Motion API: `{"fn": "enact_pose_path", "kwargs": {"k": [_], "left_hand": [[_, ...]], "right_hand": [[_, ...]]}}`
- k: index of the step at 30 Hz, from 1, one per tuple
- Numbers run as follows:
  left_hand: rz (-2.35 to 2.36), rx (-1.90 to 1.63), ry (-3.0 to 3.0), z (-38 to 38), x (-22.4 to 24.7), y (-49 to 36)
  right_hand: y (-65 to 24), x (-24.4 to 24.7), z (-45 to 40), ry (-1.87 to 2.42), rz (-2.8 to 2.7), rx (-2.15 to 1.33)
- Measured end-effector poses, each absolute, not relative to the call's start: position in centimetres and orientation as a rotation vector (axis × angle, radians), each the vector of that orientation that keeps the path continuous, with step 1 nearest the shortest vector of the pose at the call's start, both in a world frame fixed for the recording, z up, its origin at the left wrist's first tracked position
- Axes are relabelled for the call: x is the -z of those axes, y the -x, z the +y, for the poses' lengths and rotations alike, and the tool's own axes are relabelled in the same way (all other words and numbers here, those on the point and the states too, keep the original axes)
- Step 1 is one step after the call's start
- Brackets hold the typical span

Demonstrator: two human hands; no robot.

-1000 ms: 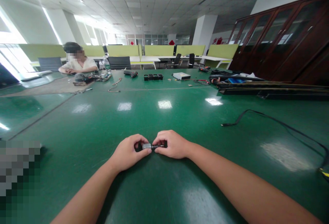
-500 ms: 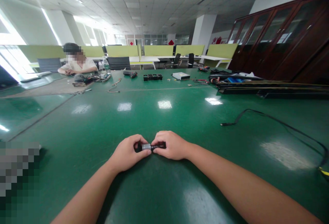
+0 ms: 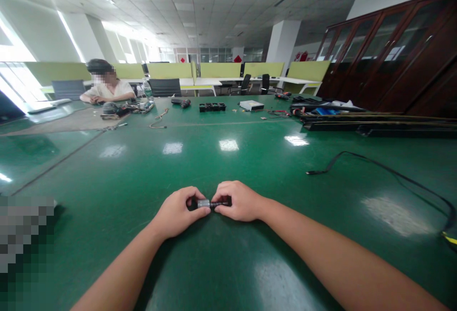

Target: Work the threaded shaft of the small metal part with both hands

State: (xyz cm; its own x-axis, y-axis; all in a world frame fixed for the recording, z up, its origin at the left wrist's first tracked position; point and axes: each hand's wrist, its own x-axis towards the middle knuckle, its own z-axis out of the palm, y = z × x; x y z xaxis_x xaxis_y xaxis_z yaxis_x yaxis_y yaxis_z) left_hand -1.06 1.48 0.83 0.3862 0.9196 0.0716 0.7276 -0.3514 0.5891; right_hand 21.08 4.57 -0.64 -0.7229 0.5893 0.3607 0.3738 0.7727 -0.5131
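Observation:
Between my hands lies a small cylindrical part with a silver body [image 3: 203, 203] and a dark, thin ridged shaft [image 3: 218, 204]; its exact kind I cannot make out. My left hand [image 3: 178, 212] is closed round the silver body, thumb in front and fingers behind, partly covering a black end on the left. Thumb and fingers of my right hand [image 3: 240, 201] pinch the dark shaft near the silver body. Both hands are low over the green tabletop [image 3: 221, 173], and the part is held about level, pointing left to right.
A black cable [image 3: 357, 155] curves across the right side. Farther back are a power drill [image 3: 181, 103], a black slotted block [image 3: 212, 107], a white box-shaped device [image 3: 252, 105] and long black rails [image 3: 357, 123]. A person [image 3: 107, 87] sits at the far left.
My right hand has shifted very slightly to the right, and a little more of the dark shaft shows. My left hand looks almost still.

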Motion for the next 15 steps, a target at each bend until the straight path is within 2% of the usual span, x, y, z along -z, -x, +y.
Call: {"fn": "enact_pose_path", "kwargs": {"k": [15], "left_hand": [[1.419, -0.552, -2.184, 1.53, -0.7, 1.02]], "right_hand": [[-21.25, 0.78, 4.82, 0.742, -2.441, -0.587]]}}
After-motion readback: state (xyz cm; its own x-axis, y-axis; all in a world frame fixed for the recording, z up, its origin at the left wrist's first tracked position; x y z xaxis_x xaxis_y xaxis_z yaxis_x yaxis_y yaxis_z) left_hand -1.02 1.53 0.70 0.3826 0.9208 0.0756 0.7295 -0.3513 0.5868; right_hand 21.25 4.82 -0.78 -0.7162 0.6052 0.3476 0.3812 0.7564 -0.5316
